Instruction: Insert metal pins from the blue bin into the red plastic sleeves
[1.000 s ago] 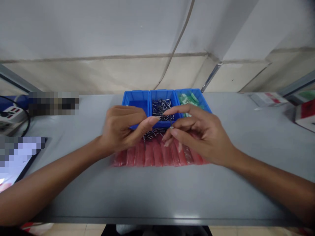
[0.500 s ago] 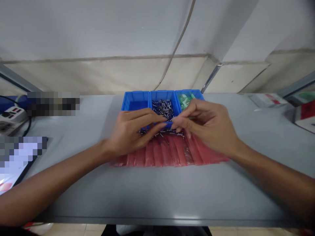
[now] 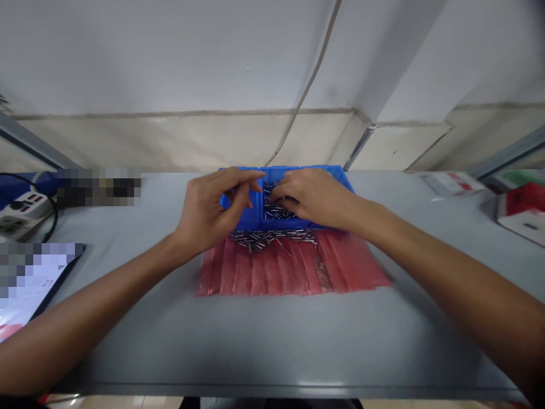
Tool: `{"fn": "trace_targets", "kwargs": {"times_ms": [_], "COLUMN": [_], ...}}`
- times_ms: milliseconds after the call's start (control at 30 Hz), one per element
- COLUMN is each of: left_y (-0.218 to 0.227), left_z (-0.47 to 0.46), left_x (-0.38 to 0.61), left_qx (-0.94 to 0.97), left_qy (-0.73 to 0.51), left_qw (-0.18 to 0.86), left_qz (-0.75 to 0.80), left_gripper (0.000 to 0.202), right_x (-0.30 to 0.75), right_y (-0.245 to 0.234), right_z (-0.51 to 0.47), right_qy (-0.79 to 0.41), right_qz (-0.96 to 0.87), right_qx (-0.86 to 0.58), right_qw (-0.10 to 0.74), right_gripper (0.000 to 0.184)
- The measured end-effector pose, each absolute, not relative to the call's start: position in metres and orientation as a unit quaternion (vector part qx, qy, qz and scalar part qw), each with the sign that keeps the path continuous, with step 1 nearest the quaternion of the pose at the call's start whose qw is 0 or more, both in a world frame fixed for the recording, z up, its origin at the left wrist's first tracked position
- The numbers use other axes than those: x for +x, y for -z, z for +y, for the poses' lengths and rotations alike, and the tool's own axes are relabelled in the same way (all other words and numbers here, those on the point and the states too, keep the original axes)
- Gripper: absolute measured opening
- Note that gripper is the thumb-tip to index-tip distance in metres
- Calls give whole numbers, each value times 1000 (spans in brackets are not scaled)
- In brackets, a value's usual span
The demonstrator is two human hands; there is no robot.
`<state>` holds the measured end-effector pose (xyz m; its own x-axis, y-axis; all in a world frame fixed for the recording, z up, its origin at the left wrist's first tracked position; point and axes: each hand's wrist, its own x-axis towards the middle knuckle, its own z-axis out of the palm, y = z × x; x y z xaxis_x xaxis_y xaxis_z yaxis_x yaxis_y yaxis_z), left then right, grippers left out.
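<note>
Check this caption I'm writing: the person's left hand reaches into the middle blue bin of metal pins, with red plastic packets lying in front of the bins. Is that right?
Not quite: the head view shows the right hand reaching into the middle blue bin of metal pins. The red plastic packets do lie in front of the bins.
</note>
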<state>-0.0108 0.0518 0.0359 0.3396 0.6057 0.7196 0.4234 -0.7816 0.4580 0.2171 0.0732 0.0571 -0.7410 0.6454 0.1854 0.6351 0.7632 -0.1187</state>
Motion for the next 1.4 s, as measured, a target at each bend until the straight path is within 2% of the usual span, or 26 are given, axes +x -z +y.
{"fn": "trace_targets", "kwargs": {"times_ms": [100,133,233,300,433,567,633,767,833,967,1133,1400], "left_y": [-36,-35,-34,-33,-34,-38,-40,-41,-40,-42,-47,-45], "left_z": [54,54,55,55,53,49,45,38,35,31,29,29], "left_x": [-13,-13,-14,-13,-11,-11,-11,-10,-9,-7,-6,-5], "left_qx": [812,807,797,799,817,832,850,886,882,858,849,855], "left_qy": [-476,-478,-481,-480,-470,-458,-443,-412,-428,-475,-481,-480], "left_qw": [98,104,119,122,109,101,93,73,54,13,18,-1], "left_qz": [323,331,345,341,317,294,270,200,192,195,218,194], "left_gripper": [23,22,20,20,21,21,20,24,25,15,8,8], "right_x": [208,206,204,203,200,204,210,222,224,222,220,215], "right_y": [-62,-62,-57,-47,-25,-30,-44,-71,-76,-71,-59,-50], "right_z": [54,44,11,-3,-7,-2,0,-1,-3,-7,-15,-17], "right_qy": [-24,-20,10,31,13,-59,-97,-200,-248,-288,-357,-449], "right_qz": [-918,-918,-922,-916,-903,-881,-870,-804,-769,-738,-682,-631], "right_qx": [-357,-360,-384,-400,-430,-464,-461,-433,-424,-402,-378,-347], "right_qw": [171,168,44,-10,4,70,147,355,409,459,515,529], "right_gripper": [23,21,19,11,17,21,18,8,4,2,8,12]}}
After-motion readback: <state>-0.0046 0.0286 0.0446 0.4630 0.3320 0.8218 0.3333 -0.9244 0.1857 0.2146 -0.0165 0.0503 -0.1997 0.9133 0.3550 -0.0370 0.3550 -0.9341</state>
